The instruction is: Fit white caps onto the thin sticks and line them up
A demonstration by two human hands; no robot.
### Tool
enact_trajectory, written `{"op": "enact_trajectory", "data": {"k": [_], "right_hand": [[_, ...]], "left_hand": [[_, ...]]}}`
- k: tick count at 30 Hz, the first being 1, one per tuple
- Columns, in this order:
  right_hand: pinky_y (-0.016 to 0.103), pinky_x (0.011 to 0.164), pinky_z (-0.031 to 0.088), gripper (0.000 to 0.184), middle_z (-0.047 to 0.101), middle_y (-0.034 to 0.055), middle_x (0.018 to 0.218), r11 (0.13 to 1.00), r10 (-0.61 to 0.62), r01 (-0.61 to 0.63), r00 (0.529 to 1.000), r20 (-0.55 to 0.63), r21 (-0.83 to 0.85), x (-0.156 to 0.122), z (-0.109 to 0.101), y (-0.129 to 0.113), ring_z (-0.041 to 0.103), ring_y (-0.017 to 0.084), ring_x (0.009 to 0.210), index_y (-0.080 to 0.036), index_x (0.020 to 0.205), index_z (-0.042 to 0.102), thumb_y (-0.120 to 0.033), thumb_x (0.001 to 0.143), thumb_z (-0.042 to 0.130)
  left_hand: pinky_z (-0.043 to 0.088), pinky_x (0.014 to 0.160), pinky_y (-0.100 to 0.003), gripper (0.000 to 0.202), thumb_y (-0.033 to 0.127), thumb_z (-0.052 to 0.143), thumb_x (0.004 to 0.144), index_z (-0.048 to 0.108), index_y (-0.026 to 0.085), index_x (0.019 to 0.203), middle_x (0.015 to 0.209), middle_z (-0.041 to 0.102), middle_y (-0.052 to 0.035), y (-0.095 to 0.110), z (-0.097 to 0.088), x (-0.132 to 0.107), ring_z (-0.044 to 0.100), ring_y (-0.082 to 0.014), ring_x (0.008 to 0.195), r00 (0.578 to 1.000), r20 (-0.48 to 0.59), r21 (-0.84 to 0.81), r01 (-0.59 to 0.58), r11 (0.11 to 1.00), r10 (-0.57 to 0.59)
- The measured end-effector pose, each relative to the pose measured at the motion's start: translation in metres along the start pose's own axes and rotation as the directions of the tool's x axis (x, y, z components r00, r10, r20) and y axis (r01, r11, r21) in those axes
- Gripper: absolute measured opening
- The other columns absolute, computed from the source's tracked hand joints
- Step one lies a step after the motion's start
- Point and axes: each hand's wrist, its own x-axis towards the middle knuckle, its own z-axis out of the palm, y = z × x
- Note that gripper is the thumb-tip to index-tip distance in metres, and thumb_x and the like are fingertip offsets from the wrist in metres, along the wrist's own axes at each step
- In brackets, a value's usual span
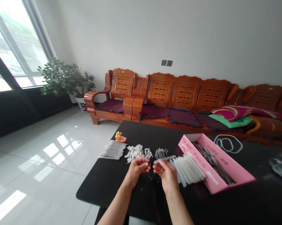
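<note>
My right hand [167,175] pinches a translucent white pen barrel [165,158], which lies slantwise across its fingers. Facing it, my left hand [138,170] is closed at the fingertips; whatever is in them is too small to make out. Between and below both hands lies a heap of small black pen parts [154,177], partly covered by my fingers. Just beyond are short white pieces like pen caps [137,152] and a bundle of thin dark-tipped refills [161,153]. More white barrels [187,170] lie in a pile right of my right hand.
Finished-looking white pens [113,150] lie in a row at the table's left edge, near a small orange figurine [118,136]. A pink box [213,178] with dark strips stands right. Behind it lie white loops [228,143]. A wooden sofa [159,90] stands beyond the black table [108,184].
</note>
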Motion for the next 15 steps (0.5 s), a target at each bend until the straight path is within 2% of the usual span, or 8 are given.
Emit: {"op": "enact_trajectory", "data": {"k": [9,15], "right_hand": [[0.019,0.041,0.052,0.033,0.072,0.006,0.065,0.993,-0.058,0.058,0.998,0.009,-0.102,0.002,0.004,0.009,0.065,0.014,0.049,-0.012,0.076,0.065,-0.037,0.062,0.083],[0.019,0.041,0.05,0.035,0.071,0.0058,0.065,0.984,-0.088,0.088,0.996,0.009,-0.158,0.001,0.002,0.01,0.064,0.014,0.048,-0.012,0.075,0.065,-0.04,0.063,0.082]], "left_hand": [[0.051,0.059,-0.023,0.031,0.029,0.081,0.067,0.066,0.009,0.085,0.068,0.069,-0.006,0.0,0.006,-0.004,0.063,-0.0118,0.059,1.0,0.011,-0.008,0.001,1.0,-0.001],[0.049,0.056,-0.022,0.033,0.031,0.083,0.063,0.066,0.009,0.081,0.065,0.069,-0.0053,0.002,0.012,-0.006,0.062,-0.0114,0.055,1.0,-0.021,0.016,0.002,1.0,-0.002]]}}
